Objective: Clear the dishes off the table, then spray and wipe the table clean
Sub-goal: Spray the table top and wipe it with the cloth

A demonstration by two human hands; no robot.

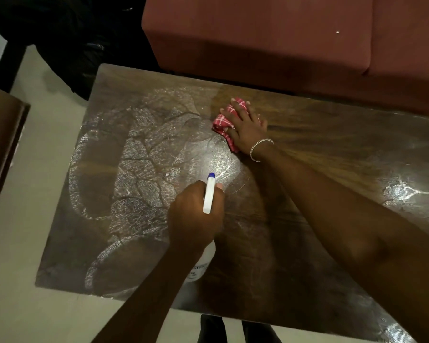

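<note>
Left grip (196, 214) wraps the spray bottle (209, 194) above the bench (332, 134), right grip (245, 127) presses flat on the red cloth (222, 122) at its far side — dishes gone, foam down — wiping looks half done.

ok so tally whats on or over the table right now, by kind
spray bottle: 1
red cloth: 1
hands: 2, left hand gripping the bottle, right hand flat on the cloth
bracelet: 1
total: 5
</note>
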